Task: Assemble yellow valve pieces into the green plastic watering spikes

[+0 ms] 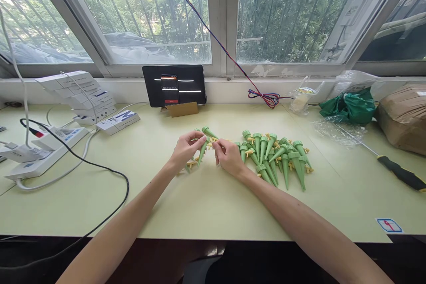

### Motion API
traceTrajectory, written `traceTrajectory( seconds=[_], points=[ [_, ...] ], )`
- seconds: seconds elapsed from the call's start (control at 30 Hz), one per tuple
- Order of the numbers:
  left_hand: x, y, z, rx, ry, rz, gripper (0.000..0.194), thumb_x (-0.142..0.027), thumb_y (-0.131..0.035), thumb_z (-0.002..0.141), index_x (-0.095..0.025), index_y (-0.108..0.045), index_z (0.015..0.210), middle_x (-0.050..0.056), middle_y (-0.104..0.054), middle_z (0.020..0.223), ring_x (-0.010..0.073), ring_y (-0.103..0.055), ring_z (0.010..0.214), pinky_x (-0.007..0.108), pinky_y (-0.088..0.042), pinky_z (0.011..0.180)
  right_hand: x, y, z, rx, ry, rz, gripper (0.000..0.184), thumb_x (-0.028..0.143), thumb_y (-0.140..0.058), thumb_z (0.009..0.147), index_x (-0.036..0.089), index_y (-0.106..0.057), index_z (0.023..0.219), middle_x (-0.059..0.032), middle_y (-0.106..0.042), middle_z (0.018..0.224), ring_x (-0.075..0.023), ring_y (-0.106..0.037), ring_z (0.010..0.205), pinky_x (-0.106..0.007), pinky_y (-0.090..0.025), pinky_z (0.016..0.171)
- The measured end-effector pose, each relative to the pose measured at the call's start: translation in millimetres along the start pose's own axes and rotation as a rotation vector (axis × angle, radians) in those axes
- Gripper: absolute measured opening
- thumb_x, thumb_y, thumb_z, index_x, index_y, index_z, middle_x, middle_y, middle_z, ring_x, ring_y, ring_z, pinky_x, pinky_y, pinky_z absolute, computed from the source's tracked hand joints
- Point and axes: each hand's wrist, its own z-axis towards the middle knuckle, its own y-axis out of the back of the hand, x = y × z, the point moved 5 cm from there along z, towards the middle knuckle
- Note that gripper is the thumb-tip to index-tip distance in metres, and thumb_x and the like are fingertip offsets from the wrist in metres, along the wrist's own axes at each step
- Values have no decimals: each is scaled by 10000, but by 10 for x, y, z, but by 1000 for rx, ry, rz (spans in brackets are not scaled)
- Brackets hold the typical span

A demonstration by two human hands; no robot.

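My left hand (187,147) is closed in a pinch on a green plant watering spike (201,156), whose point hangs down toward the table. A small yellow valve (209,143) shows at the spike's upper end, between my hands. Close beside it, my right hand (229,155) has its thumb and fingers pressed together; what lies between them is hidden. Another green spike (209,132) lies just behind my hands, and further pieces are partly covered by my left hand. Right of my right hand is a heap of green spikes (273,155) with yellow valves.
At the left are a power strip (49,155), a black cable (109,170) and stacked white boxes (84,93). A tablet (175,85) leans at the back. A screwdriver (401,173), green plastic bag (349,106) and brown package (404,117) lie right.
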Motion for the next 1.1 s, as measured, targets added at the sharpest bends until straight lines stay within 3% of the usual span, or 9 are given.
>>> traceTrajectory(
  seconds=[0.23, 0.5, 1.1],
  points=[
    [-4, 21, 15, -30, -17, 4, 386, -563, -705, 759, -189, -684, 854, 47, -685, 861, 185, -658, 778, 296, -559, 707, 12, -4, 8, -2, 32, 16, 211, 401, -501, 933, 201, -551, 888, 18, -588, 706, -97, -566, 474, -215, -463, 492],
    [-11, -40, -25, 78, 44, -34, 431, -507, -743, 740, -217, -680, 1053, 46, -698, 804, 202, -673, 655, 319, -548, 581, 5, 4, 9, -8, 42, -28, 223, 395, -488, 945, 203, -565, 862, 9, -595, 695, -113, -565, 527, -216, -449, 522],
    [-74, -82, -47, 150, -6, -1, 370, -420, -741, 778, -204, -661, 1068, 29, -657, 787, 181, -645, 693, 293, -513, 598, 0, 19, 12, -7, 38, -110, 294, 371, -465, 955, 192, -575, 749, 31, -517, 535, -124, -487, 511, -240, -387, 560]
  ],
)
